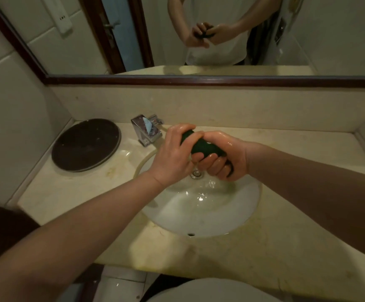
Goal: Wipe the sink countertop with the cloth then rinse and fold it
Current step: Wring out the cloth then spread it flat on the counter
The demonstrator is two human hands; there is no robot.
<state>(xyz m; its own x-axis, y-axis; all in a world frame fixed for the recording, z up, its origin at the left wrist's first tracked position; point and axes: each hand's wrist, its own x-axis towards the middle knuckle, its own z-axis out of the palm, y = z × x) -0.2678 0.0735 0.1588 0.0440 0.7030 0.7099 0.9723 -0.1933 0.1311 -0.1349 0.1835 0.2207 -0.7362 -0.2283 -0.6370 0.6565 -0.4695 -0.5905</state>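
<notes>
A dark green cloth (201, 146) is rolled into a tight wad above the white sink basin (227, 216). My left hand (173, 158) grips its left end and my right hand (223, 159) grips its right end, both wet. The hands meet over the drain (196, 173), and a thin trickle of water falls from the cloth toward it. Water pools in the bowl. The beige stone countertop (297, 253) surrounds the basin and looks damp and stained near the front edge.
A chrome faucet (147, 130) stands behind the basin, left of my hands. A round dark tray (85, 144) lies on the counter's left side. A framed mirror (199, 80) lines the back wall. A white toilet lid (210, 290) shows below the counter.
</notes>
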